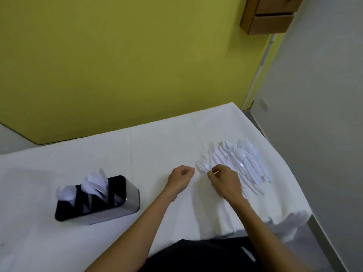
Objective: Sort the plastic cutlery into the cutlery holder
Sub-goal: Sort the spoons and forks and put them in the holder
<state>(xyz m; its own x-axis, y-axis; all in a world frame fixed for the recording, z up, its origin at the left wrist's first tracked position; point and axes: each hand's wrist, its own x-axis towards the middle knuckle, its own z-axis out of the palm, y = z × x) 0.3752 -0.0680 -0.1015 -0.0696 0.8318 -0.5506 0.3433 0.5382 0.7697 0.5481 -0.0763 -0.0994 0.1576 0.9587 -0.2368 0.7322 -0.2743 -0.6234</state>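
Right hand (224,181) pinches the fork (202,166), its tines pointing away and leftward.

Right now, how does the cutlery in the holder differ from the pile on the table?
The sorted cutlery stands upright in compartments of the cutlery holder; the pile lies flat on the white tablecloth. The sorted cutlery is a few pieces; the pile holds many more. The right hand pinches forks at the pile's edge; no hand touches the sorted cutlery. Both are white plastic.
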